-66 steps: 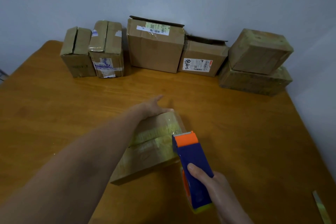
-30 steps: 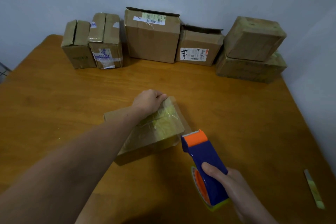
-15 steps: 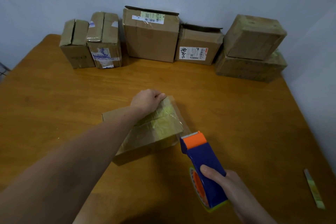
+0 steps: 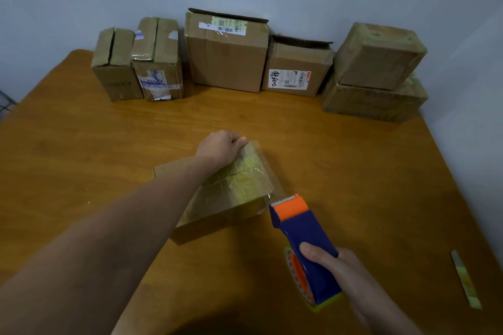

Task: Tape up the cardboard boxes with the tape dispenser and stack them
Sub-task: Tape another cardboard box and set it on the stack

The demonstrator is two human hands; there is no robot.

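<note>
Nearest, at about five o'clock, the right hand is wrapped round the handle of the blue-and-orange tape dispenser. Its toothed orange head points toward eleven o'clock, just beside the near right corner of the flat cardboard box, probably to finish off a strip there. That box lies at the centre of the tabletop, its top glossy with wrinkled yellowish tape. At its twelve o'clock edge the left hand curls its fingers over the rim, seemingly pinning the box against the pull. A loose tape strip lies at four o'clock. Farther off, at one o'clock, two taped boxes sit stacked. From ten to twelve o'clock four more boxes line the wall, some flaps parted.
</note>
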